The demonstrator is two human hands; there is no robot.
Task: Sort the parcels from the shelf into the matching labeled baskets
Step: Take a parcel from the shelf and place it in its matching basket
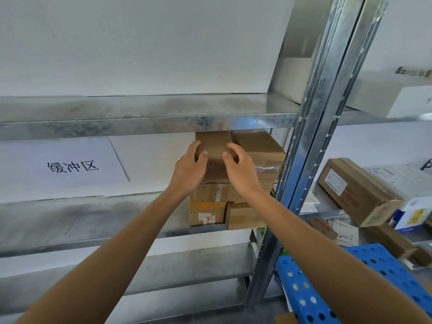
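Forearms (112, 258) outstretched | left hand (190, 168), right hand (240, 170) are clasping top parcel (214, 146) by front corners, shelf (93, 218) right end | stiff cardboard, probably light

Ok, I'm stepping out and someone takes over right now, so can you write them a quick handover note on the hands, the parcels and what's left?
Hands: the left hand and right hand grip the top brown parcel by its sides.
Things: that parcel sits atop the stack on the shelf, with a neighbouring parcel at its right. More boxes lie in the next bay. The blue perforated basket is lower right; no label shows.
Done: nothing visibly sorted.
Left: pull this parcel out, read its label, basket it, then the rest.
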